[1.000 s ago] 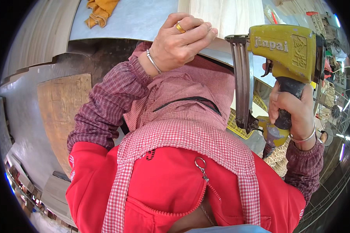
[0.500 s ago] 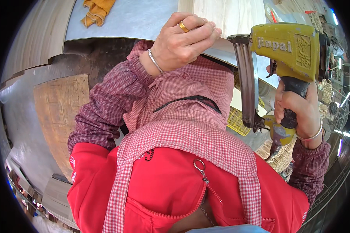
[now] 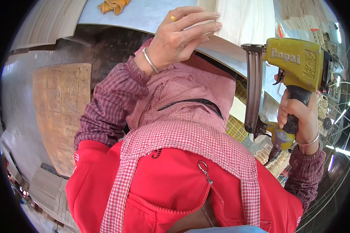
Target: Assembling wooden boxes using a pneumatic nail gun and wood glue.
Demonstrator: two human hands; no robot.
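My right hand [image 3: 305,114] is wrapped round the black grip of a yellow-green pneumatic nail gun [image 3: 297,58]. The gun is raised at the right, its long metal magazine [image 3: 254,89] hanging down on the side toward my body. At the upper middle, my left hand [image 3: 175,39] has its fingers stretched out and slightly apart. Its fingertips reach the left edge of a pale wooden board [image 3: 245,21], but whether they touch it I cannot tell. Part of the thumb is hidden behind the fingers.
The board lies on a light grey-blue worktable [image 3: 140,15]. An orange cloth [image 3: 113,6] is at its far side. More wood panels [image 3: 46,23] are stacked at the upper left. A worn brown board [image 3: 64,116] lies low at the left. A yellow plastic crate [image 3: 236,129] stands below the table.
My left hand's curled fingers have straightened out beside the board. The nail gun in my right hand sits slightly lower and farther right in view. The whole view has shifted a little.
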